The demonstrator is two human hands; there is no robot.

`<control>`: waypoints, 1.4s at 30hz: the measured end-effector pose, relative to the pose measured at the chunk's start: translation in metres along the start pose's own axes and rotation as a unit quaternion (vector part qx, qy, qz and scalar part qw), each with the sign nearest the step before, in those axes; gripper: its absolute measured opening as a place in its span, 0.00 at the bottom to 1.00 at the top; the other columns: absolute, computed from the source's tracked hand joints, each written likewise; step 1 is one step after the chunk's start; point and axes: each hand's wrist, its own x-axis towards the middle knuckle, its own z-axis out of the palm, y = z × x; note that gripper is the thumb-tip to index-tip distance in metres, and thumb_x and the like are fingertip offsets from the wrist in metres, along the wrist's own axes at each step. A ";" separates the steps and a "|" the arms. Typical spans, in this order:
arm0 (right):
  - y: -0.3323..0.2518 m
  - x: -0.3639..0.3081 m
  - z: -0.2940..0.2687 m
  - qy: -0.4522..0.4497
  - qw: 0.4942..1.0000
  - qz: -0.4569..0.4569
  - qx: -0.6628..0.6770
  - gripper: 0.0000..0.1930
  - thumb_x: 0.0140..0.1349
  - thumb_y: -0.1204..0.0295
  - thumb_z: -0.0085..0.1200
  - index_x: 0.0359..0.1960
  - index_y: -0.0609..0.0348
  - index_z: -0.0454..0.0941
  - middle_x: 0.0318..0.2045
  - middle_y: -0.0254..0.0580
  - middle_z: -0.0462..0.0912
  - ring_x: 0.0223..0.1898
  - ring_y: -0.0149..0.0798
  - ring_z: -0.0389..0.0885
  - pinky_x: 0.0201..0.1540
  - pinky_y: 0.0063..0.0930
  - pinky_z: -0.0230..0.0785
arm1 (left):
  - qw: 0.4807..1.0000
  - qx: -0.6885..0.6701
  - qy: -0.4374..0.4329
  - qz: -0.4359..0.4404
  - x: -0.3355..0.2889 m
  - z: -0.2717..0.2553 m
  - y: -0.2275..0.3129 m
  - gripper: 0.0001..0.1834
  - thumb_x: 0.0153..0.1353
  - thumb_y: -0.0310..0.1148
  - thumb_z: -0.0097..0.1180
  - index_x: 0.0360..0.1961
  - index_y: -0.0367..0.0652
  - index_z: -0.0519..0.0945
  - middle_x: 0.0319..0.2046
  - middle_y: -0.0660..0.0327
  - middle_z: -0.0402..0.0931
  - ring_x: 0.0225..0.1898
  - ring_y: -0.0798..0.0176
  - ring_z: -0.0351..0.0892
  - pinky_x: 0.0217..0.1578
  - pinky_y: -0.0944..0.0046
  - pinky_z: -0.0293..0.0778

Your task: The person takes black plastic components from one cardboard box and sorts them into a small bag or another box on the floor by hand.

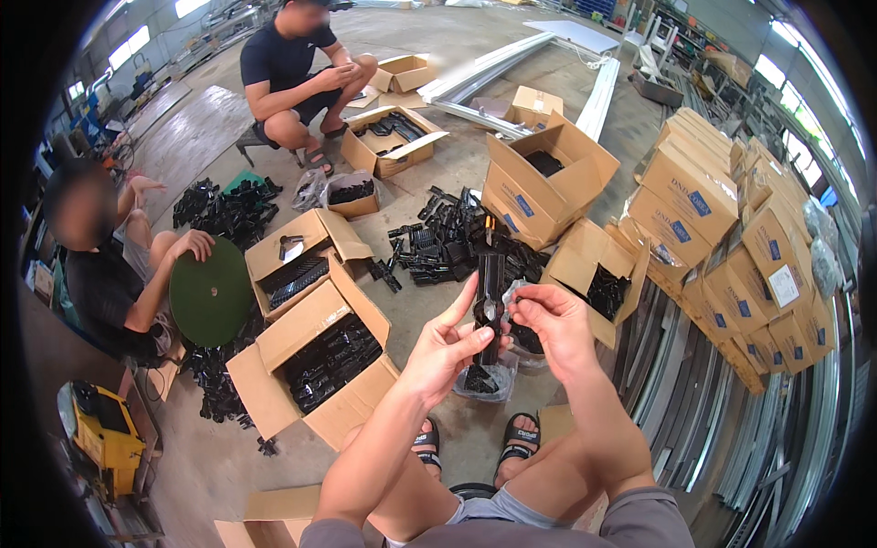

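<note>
Black, the part (491, 274) stood clasped in the left hand (444, 354); the right hand (561, 329) pinched beside it, hold unclear. It gleamed.

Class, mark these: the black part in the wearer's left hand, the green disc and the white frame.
Black part (491, 272): head view, upper section.
Green disc (210, 300): head view, flat face.
White frame (598, 100): head view, right-hand bar.

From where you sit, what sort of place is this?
Likely a workshop or small factory: stacked cardboard cartons, long metal bars on the right, and heaped black parts.
</note>
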 end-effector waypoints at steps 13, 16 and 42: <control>0.013 -0.020 0.006 0.073 0.980 -0.176 -0.055 0.07 0.59 0.86 0.63 0.40 0.69 0.83 0.36 0.42 0.86 0.37 0.31 0.86 0.42 0.21 0.78 | 0.990 0.139 0.007 0.037 0.000 0.010 -0.026 0.43 0.63 0.17 0.60 0.76 0.51 0.56 0.48 0.59 0.84 0.45 0.73 0.80 0.52 0.69 0.75; 0.009 -0.022 0.003 0.065 0.980 -0.175 -0.072 0.08 0.60 0.85 0.62 0.41 0.70 0.83 0.38 0.43 0.86 0.39 0.31 0.86 0.44 0.22 0.78 | 0.987 0.153 0.004 0.050 0.001 0.010 -0.028 0.43 0.63 0.17 0.60 0.76 0.50 0.56 0.48 0.60 0.84 0.46 0.74 0.78 0.51 0.71 0.74; 0.015 -0.018 0.002 0.094 0.907 -0.327 -0.250 0.06 0.58 0.85 0.62 0.38 0.67 0.83 0.35 0.44 0.85 0.36 0.35 0.84 0.40 0.25 0.76 | 0.996 0.092 -0.006 0.012 -0.001 0.008 -0.029 0.43 0.64 0.18 0.60 0.76 0.52 0.54 0.46 0.56 0.85 0.45 0.67 0.83 0.52 0.65 0.77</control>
